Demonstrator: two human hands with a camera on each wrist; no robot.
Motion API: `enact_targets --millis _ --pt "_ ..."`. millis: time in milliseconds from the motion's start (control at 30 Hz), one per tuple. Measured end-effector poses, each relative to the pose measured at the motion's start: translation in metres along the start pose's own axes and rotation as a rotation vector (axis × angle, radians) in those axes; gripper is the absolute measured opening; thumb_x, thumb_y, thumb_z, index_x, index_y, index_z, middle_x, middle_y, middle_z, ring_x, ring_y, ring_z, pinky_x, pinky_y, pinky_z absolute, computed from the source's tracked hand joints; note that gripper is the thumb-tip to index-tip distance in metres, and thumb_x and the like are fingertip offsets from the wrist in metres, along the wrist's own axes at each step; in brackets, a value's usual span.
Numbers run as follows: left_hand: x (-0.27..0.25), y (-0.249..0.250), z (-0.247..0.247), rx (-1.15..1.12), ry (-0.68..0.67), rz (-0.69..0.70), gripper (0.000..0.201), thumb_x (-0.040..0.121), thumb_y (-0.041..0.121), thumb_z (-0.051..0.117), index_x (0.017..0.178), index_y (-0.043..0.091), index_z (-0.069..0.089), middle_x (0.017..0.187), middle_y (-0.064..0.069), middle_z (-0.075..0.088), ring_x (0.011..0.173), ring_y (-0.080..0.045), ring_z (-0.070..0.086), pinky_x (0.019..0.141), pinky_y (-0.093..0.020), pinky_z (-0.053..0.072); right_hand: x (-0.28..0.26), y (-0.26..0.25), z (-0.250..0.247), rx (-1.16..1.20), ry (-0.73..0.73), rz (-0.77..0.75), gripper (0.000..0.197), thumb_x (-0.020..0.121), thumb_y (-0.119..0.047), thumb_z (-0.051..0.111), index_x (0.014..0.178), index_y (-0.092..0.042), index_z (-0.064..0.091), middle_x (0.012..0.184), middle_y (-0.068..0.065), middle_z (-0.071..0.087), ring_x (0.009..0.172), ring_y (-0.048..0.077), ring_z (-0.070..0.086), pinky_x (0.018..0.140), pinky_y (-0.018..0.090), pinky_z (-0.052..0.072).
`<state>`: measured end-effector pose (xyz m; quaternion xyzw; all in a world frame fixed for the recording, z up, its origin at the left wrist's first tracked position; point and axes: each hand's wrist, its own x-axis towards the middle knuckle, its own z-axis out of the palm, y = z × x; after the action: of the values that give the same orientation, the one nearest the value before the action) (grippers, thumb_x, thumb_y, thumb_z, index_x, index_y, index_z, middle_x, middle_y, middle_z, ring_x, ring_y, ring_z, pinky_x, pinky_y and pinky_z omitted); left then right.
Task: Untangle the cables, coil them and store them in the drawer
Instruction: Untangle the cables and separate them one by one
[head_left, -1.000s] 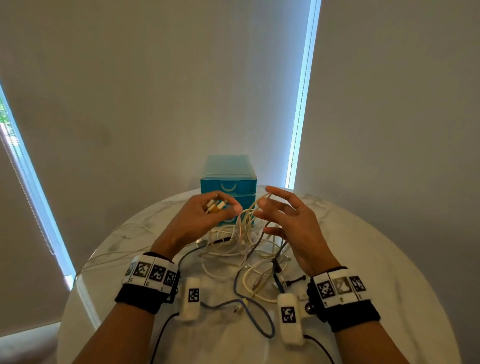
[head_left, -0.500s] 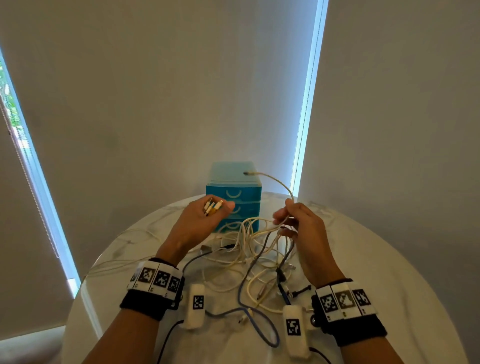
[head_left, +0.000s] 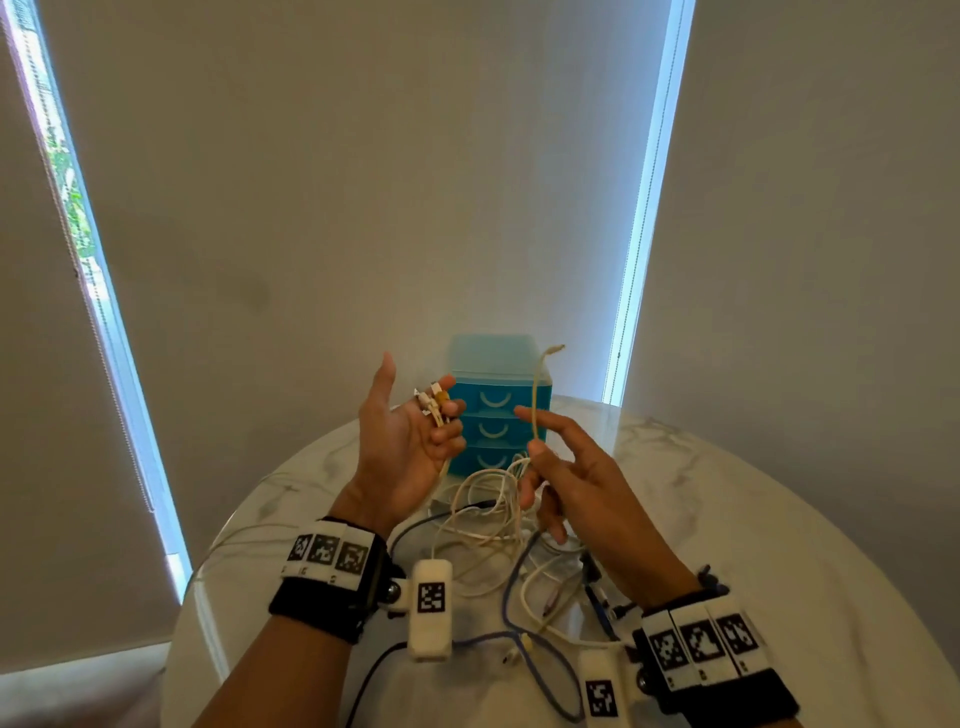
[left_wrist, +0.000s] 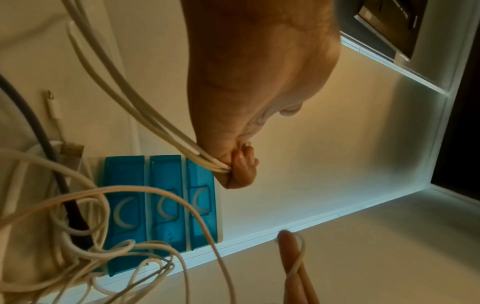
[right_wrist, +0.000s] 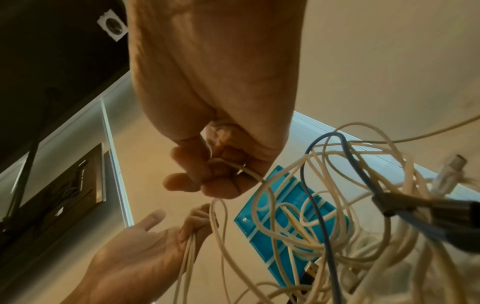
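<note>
The left hand (head_left: 402, 447) is raised with the palm up, its fingers curled around a bundle of cream cable ends with white and yellow plugs (head_left: 435, 402). The right hand (head_left: 574, 478) pinches one thin cream cable (head_left: 536, 395), whose free end stands upward. The tangle of cream, blue and black cables (head_left: 498, 525) lies on the round white marble table (head_left: 727, 519), near the hands. The small blue plastic drawer unit (head_left: 496, 410) stands at the far side, all three drawers closed.

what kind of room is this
Probably a room in a home, though I can't be sure: a round marble-look table, a small blue drawer unit on it, and drawn roller blinds over windows behind.
</note>
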<state>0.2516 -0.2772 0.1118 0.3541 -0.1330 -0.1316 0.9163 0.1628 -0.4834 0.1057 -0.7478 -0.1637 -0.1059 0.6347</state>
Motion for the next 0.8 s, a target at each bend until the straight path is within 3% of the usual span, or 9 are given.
enact_targets --millis 100,233,333,400,500,567,667,733,800 --pt "0.002 -0.006 0.003 0.083 0.003 -0.012 0.086 0.087 0.088 0.057 0.129 0.013 0.053 0.085 -0.004 0.053 0.061 -0.013 0.035 0.057 -0.026 0.031 0.0 0.005 0.006 -0.086 -0.048 0.02 0.031 0.113 -0.028 0.051 0.14 -0.041 0.062 0.068 0.007 0.067 0.045 0.008 0.05 0.047 0.021 0.043" --pt "0.004 -0.01 0.01 0.193 0.018 0.019 0.085 0.088 0.087 0.057 0.134 0.016 0.055 0.079 -0.002 0.051 0.061 -0.012 0.033 0.061 -0.028 0.025 -0.001 0.009 0.005 -0.21 -0.157 0.042 0.027 0.113 -0.03 0.052 0.129 -0.045 0.068 0.062 0.001 0.061 0.053 0.012 0.05 0.053 0.02 0.045" --pt "0.003 -0.009 0.01 0.21 0.038 0.034 0.079 0.091 0.087 0.052 0.121 0.014 0.058 0.08 -0.002 0.052 0.062 -0.011 0.039 0.059 -0.025 0.032 -0.003 0.01 0.007 -0.302 -0.258 0.062 0.024 0.113 -0.032 0.053 0.126 -0.041 0.071 0.06 -0.004 0.06 0.055 0.009 0.053 0.059 0.02 0.048" --pt "0.005 -0.007 0.007 0.195 0.054 0.049 0.069 0.097 0.081 0.051 0.118 0.015 0.058 0.08 -0.001 0.051 0.062 -0.009 0.038 0.059 -0.023 0.033 -0.003 0.012 0.009 -0.337 -0.291 0.099 0.023 0.112 -0.03 0.054 0.125 -0.038 0.071 0.058 -0.006 0.06 0.055 0.008 0.054 0.062 0.022 0.049" --pt "0.008 -0.008 0.004 0.166 0.093 0.109 0.048 0.111 0.058 0.043 0.122 0.014 0.057 0.079 0.002 0.048 0.059 -0.007 0.032 0.055 -0.02 0.032 -0.003 0.013 0.009 -0.354 -0.309 0.138 0.022 0.112 -0.029 0.054 0.125 -0.035 0.071 0.056 -0.006 0.061 0.052 0.003 0.055 0.06 0.019 0.047" --pt "0.006 -0.007 0.006 0.15 0.107 0.148 0.046 0.113 0.055 0.036 0.118 0.014 0.057 0.076 0.003 0.043 0.06 -0.007 0.029 0.055 -0.021 0.03 -0.004 0.01 0.008 -0.353 -0.314 0.129 0.018 0.111 -0.033 0.056 0.123 -0.034 0.069 0.059 -0.004 0.065 0.052 0.003 0.057 0.061 0.018 0.047" --pt "0.005 -0.003 0.006 0.08 0.113 0.204 0.048 0.111 0.058 0.033 0.109 0.016 0.056 0.069 0.006 0.036 0.06 -0.007 0.028 0.058 -0.022 0.028 -0.005 0.003 0.004 -0.298 -0.233 0.089 0.022 0.103 -0.037 0.07 0.123 -0.034 0.064 0.072 0.0 0.074 0.061 0.007 0.068 0.067 0.024 0.055" --pt "0.007 0.002 0.005 -0.045 0.107 0.247 0.046 0.112 0.057 0.035 0.101 0.017 0.056 0.065 0.008 0.035 0.057 -0.007 0.032 0.056 -0.021 0.032 -0.001 0.006 -0.001 -0.242 -0.073 0.031 0.028 0.097 -0.035 0.078 0.121 -0.031 0.065 0.083 0.004 0.078 0.075 0.014 0.075 0.079 0.032 0.063" --pt "0.009 0.006 0.003 -0.17 0.072 0.29 0.046 0.112 0.056 0.036 0.096 0.018 0.056 0.064 0.009 0.036 0.056 -0.007 0.035 0.056 -0.02 0.038 0.004 0.016 -0.009 -0.261 0.078 -0.024 0.028 0.091 -0.034 0.084 0.115 -0.031 0.069 0.091 0.0 0.079 0.088 0.014 0.076 0.089 0.031 0.061"
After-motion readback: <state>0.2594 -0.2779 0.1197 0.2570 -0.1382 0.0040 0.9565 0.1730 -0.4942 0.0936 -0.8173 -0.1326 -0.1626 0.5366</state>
